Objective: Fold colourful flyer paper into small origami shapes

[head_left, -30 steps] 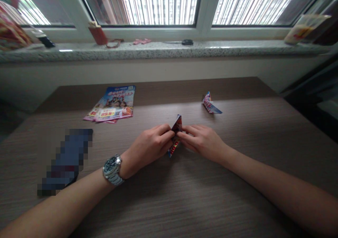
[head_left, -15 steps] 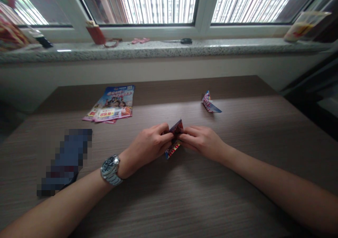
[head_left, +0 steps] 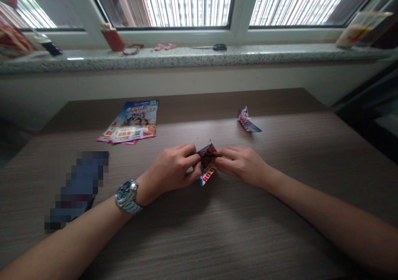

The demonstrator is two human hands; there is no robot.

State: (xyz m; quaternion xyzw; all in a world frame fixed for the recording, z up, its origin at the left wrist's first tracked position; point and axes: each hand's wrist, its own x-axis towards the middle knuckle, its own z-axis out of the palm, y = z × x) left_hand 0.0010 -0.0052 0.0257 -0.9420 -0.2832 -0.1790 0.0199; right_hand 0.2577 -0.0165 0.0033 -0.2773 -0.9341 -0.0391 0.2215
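Between my two hands is a small folded piece of colourful printed paper (head_left: 207, 175), with a dark pointed flap on top and bright red-and-yellow print below. My left hand (head_left: 177, 166), a metal watch (head_left: 127, 195) on its wrist, pinches the paper's left side. From the right, my right hand (head_left: 241, 164) pinches the other side, its fingertips close to the left ones. Parts of the folds are hidden behind the fingers. Farther back on the table lies another folded paper piece (head_left: 248, 121), made of similar print and touched by neither hand.
A stack of printed flyers (head_left: 135, 122) lies at the back left of the wooden table (head_left: 199, 238). A pixelated dark object (head_left: 77, 189) is beside my left forearm. On the stone windowsill (head_left: 186, 58) are a red container (head_left: 112, 39), scissors (head_left: 219, 47) and a clear plastic cup (head_left: 357, 29).
My left hand has shifted slightly left and its fingers have spread a little from the right ones. The paper's dark flap looks wider, and its lower printed part has turned.
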